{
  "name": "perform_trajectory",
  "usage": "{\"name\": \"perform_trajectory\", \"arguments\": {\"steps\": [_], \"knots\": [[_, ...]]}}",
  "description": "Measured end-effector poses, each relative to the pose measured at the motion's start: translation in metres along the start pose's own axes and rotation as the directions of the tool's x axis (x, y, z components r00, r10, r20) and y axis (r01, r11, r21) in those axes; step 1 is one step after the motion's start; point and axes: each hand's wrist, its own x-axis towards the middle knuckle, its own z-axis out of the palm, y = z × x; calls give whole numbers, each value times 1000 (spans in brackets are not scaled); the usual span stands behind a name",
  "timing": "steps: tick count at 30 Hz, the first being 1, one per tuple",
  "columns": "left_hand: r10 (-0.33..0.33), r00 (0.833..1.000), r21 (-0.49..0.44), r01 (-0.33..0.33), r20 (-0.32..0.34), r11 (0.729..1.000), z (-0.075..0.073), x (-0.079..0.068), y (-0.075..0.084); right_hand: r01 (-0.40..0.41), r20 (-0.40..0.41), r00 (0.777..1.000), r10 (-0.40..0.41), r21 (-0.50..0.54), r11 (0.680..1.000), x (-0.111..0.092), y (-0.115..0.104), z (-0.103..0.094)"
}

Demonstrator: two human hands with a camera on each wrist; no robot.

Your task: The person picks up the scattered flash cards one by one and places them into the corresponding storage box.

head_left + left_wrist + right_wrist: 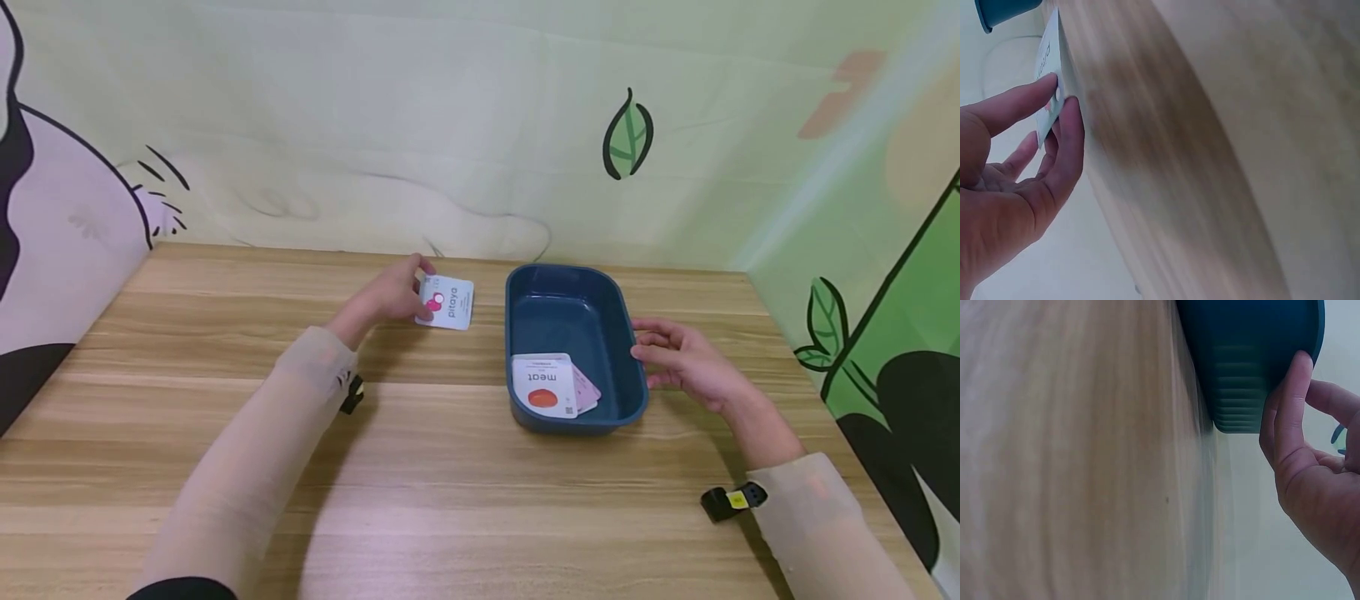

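Note:
My left hand point(393, 292) pinches a white "pitaya" card point(453, 304) by its edge, thumb on the printed face. In the left wrist view, the card point(1049, 59) stands a little off the tabletop, with fingers on its underside. To the right of it sits a dark blue plastic bin point(573, 287). Inside the bin's near end lie a "meat" card point(543, 375) and pinkish card edges point(587, 390) beneath it. My right hand point(690, 362) touches the bin's right side with its fingertips, the fingers loosely bent and not wrapped round the wall.
The bin rests on a wood-grain table point(435, 500) that meets a printed wall cloth point(375, 125) at the back. On the right, green cloth with leaf drawings point(825, 325) borders the table edge. Each wrist carries a small black camera point(726, 502).

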Motion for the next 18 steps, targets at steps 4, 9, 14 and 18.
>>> {"name": "perform_trajectory", "arguments": {"steps": [4, 9, 14, 18], "knots": [[10, 999, -106, -7, 31, 994, 1, -6, 2, -1, -1, 1000, 1, -3, 1000, 0, 0, 0], [33, 999, -174, -27, 34, 984, 1, -15, 8, -4, -3, 1000, 4, -4, 1000, 0, -1, 0], [77, 997, -193, -72, 21, 979, 3, -23, 12, -8, -5, 1000, 8, -6, 1000, 0, -2, 0], [113, 993, -211, -107, 17, 972, 5, -27, 14, -13, -7, 1000, 13, -5, 1000, 0, -2, 1]]}}
